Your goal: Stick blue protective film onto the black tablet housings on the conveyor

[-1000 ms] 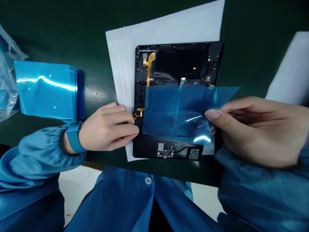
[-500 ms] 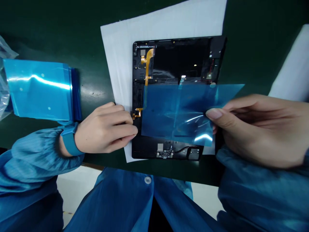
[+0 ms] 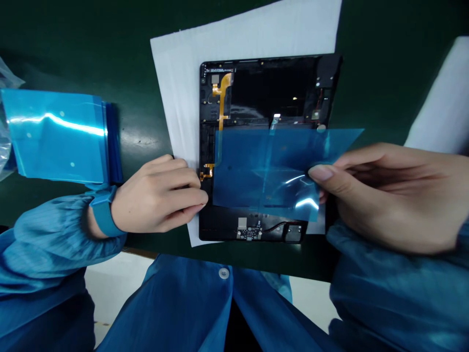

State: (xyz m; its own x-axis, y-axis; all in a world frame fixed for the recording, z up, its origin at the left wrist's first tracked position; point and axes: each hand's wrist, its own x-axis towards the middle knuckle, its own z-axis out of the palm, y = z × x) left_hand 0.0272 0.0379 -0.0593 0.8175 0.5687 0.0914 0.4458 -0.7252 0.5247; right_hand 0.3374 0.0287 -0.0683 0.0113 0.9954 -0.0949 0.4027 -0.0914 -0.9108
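An opened black tablet (image 3: 271,88) lies with its inner side up, showing an orange flex cable and a small circuit board near its lower edge. My left hand (image 3: 159,195) is closed at the tablet's left edge, thumb and curled fingertips against it. Between thumb and fingers, my right hand (image 3: 388,195) pinches the right side of a see-through blue film sheet (image 3: 252,166). The film spans the middle of the tablet, its upper right corner jutting past the edge. It creases and shines near my thumb. Whether it touches the tablet throughout, I cannot tell.
Under the tablet is a white sheet (image 3: 176,98) on a dark green table (image 3: 91,44). To the left sits a stack of blue films (image 3: 54,151), with a clear plastic bag (image 3: 5,142) beside it. A white object (image 3: 443,102) lies at the right.
The film's right side and my right hand have shifted very slightly left. My left hand keeps its place at the tablet's edge. The whole view has moved a little.
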